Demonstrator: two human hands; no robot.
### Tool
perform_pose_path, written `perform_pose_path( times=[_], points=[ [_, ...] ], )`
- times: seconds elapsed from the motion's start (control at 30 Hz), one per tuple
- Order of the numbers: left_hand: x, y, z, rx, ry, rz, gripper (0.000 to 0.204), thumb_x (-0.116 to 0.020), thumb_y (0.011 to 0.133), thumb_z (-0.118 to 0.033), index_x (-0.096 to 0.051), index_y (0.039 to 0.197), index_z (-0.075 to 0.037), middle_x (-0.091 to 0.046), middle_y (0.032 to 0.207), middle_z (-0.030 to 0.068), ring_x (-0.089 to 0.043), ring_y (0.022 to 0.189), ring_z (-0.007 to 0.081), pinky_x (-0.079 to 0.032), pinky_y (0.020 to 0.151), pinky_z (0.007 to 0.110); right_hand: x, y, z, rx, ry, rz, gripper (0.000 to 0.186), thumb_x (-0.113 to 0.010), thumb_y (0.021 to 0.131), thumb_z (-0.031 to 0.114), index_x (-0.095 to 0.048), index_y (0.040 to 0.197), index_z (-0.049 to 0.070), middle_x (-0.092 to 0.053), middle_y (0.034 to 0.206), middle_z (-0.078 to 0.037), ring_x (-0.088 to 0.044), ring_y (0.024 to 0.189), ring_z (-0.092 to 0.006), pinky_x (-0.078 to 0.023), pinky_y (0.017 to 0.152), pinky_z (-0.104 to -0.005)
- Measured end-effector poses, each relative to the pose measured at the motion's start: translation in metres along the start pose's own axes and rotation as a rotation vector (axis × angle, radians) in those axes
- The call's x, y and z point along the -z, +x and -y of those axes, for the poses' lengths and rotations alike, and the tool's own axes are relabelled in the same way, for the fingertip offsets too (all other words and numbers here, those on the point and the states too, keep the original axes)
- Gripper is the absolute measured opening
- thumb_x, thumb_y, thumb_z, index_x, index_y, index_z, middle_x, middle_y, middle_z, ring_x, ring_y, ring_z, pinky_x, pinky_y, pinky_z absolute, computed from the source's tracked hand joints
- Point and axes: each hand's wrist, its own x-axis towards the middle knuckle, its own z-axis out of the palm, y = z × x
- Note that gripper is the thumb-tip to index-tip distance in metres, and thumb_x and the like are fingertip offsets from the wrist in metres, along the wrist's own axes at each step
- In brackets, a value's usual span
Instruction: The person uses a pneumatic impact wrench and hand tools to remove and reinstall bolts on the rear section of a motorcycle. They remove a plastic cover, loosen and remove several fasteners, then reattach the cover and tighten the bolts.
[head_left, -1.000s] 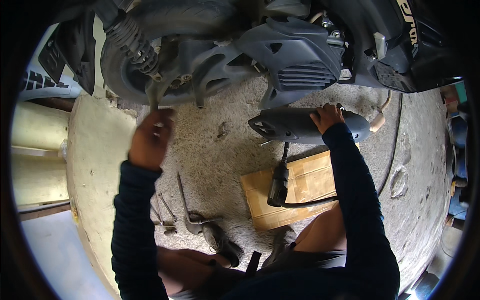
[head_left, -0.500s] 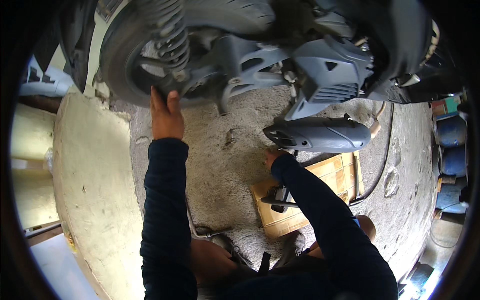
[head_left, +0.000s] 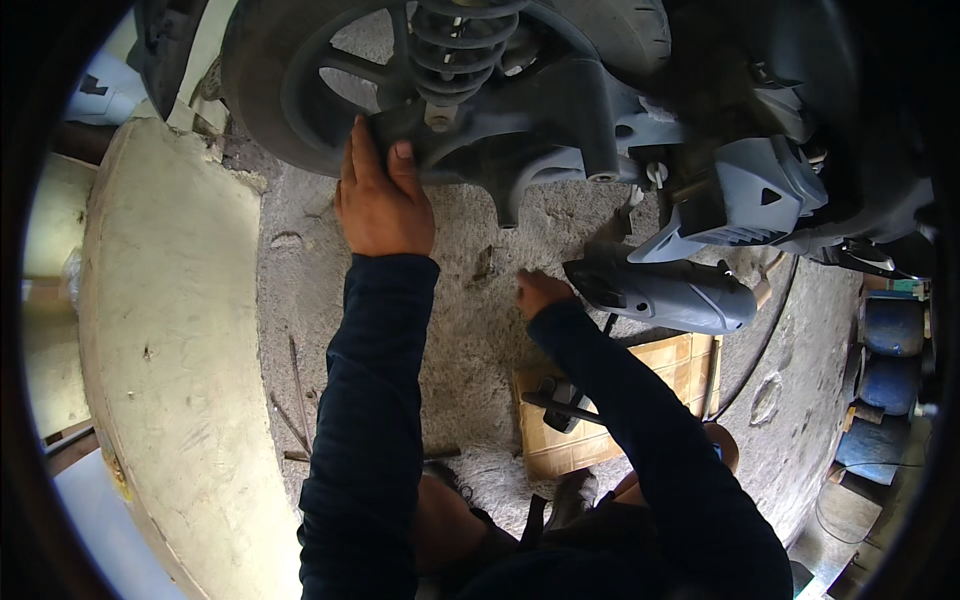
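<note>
My left hand (head_left: 388, 205) lies with its fingers stretched out against the lower edge of the motor scooter's rear wheel (head_left: 285, 125) and the dark arm below the coil spring (head_left: 455, 55). My right hand (head_left: 544, 293) is low over the floor, just left of the grey exhaust muffler (head_left: 680, 297). Its fingers are curled in, and whatever they hold, if anything, is too small to make out. Above the muffler is the grey engine cover (head_left: 755, 195). A dark swingarm bracket (head_left: 508, 200) points down between my two hands.
A flattened cardboard sheet (head_left: 650, 372) lies under my right forearm, with a black stand-like part (head_left: 560, 405) on it. Thin metal rods (head_left: 290, 420) rest by the pale raised ledge (head_left: 180, 320) at left. Blue containers (head_left: 890, 385) stand far right; a black hose (head_left: 765, 350) crosses the floor.
My view has shifted, so the scooter sits further right and lower in it. My left hand stays at the wheel's lower edge, nearer the spring's foot. My right hand is slightly further from the muffler's end.
</note>
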Motion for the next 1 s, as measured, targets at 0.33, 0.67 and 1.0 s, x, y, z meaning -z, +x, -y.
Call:
perform_pose_path(
  times=[0.33,0.67,1.0],
  points=[
    [-0.004,0.000,0.002,-0.094,-0.008,-0.075,0.053,-0.047,0.102,-0.037,-0.048,0.139,0.000,-0.057,0.132,0.0244,-0.058,0.118,0.0424,-0.046,0.099,0.049,-0.018,0.069,0.038,0.047,-0.239,0.315,0.044,-0.050,0.101,0.022,-0.041,0.143,0.016,-0.049,0.131,-0.024,-0.066,0.092,-0.0381,-0.059,0.071,-0.0528],
    [-0.003,0.001,-0.001,-0.095,-0.040,-0.067,0.050,-0.051,0.101,-0.032,-0.049,0.136,0.003,-0.058,0.129,0.0277,-0.059,0.115,0.0437,-0.050,0.094,0.046,-0.030,0.045,0.010,0.045,-0.136,0.328,0.044,-0.042,0.103,0.021,-0.037,0.147,0.017,-0.052,0.129,-0.024,-0.062,0.103,-0.0427,-0.056,0.081,-0.0569],
    [-0.003,0.000,-0.001,-0.078,0.001,-0.071,0.050,-0.053,0.100,-0.033,-0.050,0.136,0.002,-0.059,0.129,0.0263,-0.060,0.115,0.0429,-0.051,0.094,0.044,-0.015,-0.030,-0.029,-0.053,-0.122,0.173,0.025,-0.057,0.096,0.027,-0.055,0.110,0.006,-0.059,0.113,-0.016,-0.064,0.100,-0.0355,-0.057,0.072,-0.0499]
  ],
)
